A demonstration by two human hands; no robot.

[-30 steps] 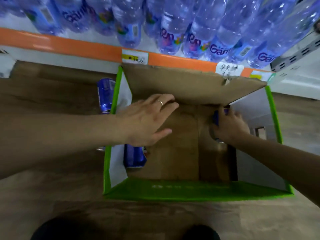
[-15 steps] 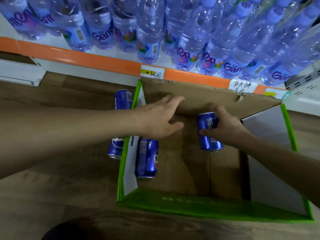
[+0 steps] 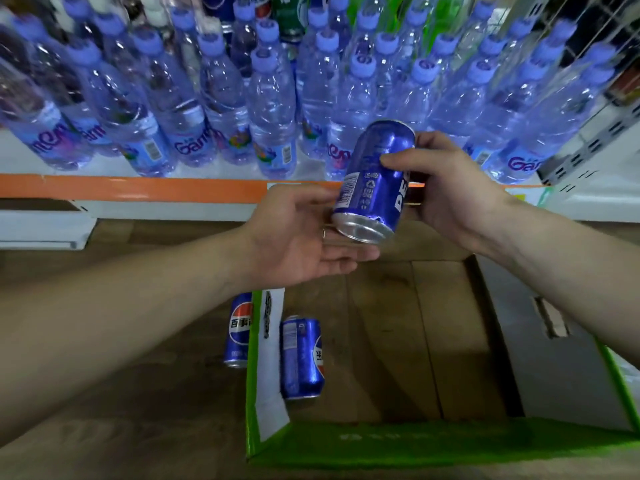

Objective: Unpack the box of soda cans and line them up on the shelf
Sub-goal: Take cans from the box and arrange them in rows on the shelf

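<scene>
Overhead, right hand (image 3: 460, 199) gripping glossy blue aluminium can (image 3: 375, 181), left hand (image 3: 298, 237) perhaps touching.

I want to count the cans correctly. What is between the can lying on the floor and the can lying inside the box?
In the head view, only the box's green-edged side wall stands between the floor can and the can in the box.

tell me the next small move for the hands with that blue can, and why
Probably pass the blue can into the left hand. The right hand grips it tilted above the box, and the left hand is open, palm up, right beside its base. That would free the right hand for the can in the box. Whether the left fingers already touch it, I cannot tell.
</scene>
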